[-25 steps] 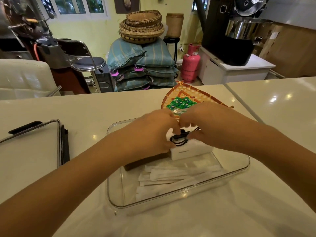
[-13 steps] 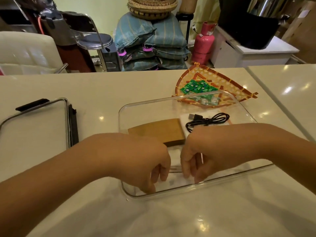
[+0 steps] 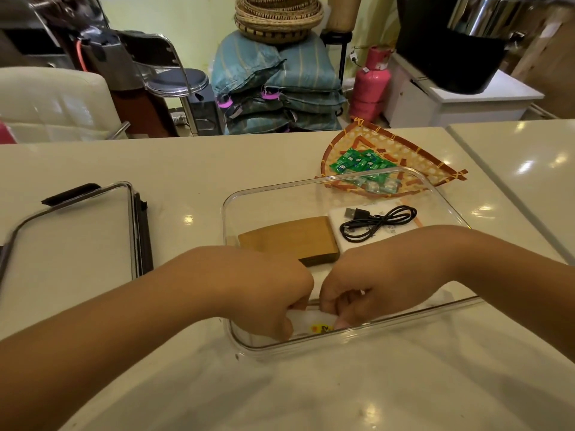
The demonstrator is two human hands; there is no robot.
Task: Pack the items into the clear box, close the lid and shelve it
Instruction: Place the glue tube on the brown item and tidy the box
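The clear box (image 3: 273,189) stands open on the white counter in front of me. Inside lie a wooden block (image 3: 289,241), a white box (image 3: 339,219) with a coiled black USB cable (image 3: 378,222) on top, and white paper packets (image 3: 314,321) along the near wall. My left hand (image 3: 264,290) and my right hand (image 3: 364,284) are both down inside the box at its near edge, fingers curled onto the white packets. The clear lid (image 3: 71,241) with black latches lies flat to the left of the box.
A woven fan-shaped tray (image 3: 413,157) with several green candy wrappers (image 3: 357,161) sits just behind the box. A seam between two counters runs at the right. Beyond the counter are a white chair, a stool, stacked sacks and a pink gas cylinder.
Both hands left the cable on the white box and came back to the near wall, where they now press on the white packets. The camera tilted down and moved closer.
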